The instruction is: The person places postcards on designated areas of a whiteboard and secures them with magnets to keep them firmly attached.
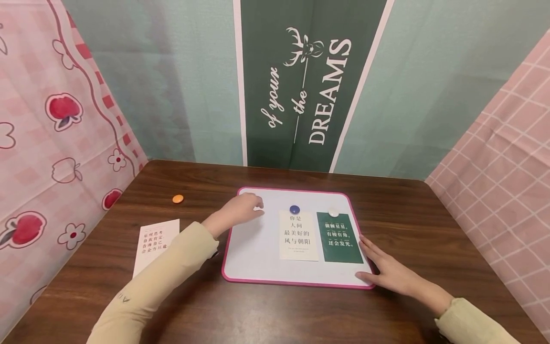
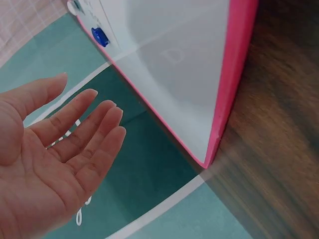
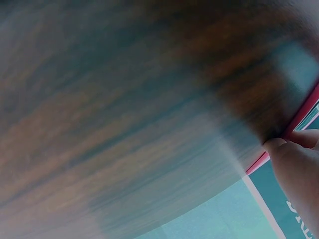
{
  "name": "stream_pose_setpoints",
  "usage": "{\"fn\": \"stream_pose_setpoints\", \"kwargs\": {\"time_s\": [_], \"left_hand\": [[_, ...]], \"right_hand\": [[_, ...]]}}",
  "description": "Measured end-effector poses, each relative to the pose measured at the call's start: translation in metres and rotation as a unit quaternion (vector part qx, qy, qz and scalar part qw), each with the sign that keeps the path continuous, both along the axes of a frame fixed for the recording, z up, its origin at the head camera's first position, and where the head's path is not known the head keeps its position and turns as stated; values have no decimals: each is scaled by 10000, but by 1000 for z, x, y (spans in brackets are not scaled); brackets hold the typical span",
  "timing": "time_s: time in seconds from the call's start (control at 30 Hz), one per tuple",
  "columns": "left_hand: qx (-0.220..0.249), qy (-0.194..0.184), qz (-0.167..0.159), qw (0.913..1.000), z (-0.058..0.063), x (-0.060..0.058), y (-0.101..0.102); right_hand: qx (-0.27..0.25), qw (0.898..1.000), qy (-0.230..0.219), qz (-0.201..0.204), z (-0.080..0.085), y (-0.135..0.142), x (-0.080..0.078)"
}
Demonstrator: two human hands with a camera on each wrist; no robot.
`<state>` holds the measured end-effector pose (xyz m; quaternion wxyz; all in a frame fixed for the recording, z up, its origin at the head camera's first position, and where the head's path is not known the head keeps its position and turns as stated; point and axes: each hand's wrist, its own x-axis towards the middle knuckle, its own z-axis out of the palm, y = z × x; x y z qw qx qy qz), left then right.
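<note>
On the table lies a whiteboard point(image 1: 253, 248) with a pink rim. It bears a cream card point(image 1: 299, 253) with printed writing under a blue round magnet point(image 1: 294, 209), and a green card point(image 1: 341, 253) under a white round magnet point(image 1: 333, 212). Over the board's upper left part is my left hand point(image 1: 242, 209), holding nothing, its fingers loosely bent in the left wrist view. My right hand point(image 1: 388, 271) rests at the board's lower right edge, with fingers fairly straight and the thumb spread. In the right wrist view the thumb point(image 3: 294, 172) touches the pink rim.
Left of the board, an orange round magnet point(image 1: 178, 198) lies on the brown wooden table point(image 1: 283, 315). A white printed card point(image 1: 150, 246) lies nearer, partly covered by the left sleeve point(image 1: 159, 282). Behind the table hangs a green curtain point(image 1: 197, 95); pink patterned cloths hang at both sides.
</note>
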<state>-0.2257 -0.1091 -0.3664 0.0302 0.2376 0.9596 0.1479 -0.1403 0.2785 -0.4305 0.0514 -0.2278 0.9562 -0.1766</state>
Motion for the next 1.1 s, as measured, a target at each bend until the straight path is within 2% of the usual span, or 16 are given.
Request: {"fn": "stream_pose_setpoints", "kwargs": {"time_s": [0.13, 0.33, 0.67, 0.83, 1.1], "left_hand": [[121, -44, 168, 9998, 3, 5, -10], [556, -142, 446, 9974, 6, 11, -27], [1285, -396, 885, 9870, 9, 19, -60], [1483, -312, 1040, 9830, 10, 26, -79], [1554, -31, 1241, 9800, 11, 35, -110]], "right_hand": [[16, 10000, 13, 4, 1, -1, 0], [7, 10000, -12, 0, 1, -1, 1], [47, 10000, 15, 26, 1, -1, 0], [77, 10000, 5, 20, 2, -2, -1], [68, 9998, 161, 106, 3, -1, 1]]}}
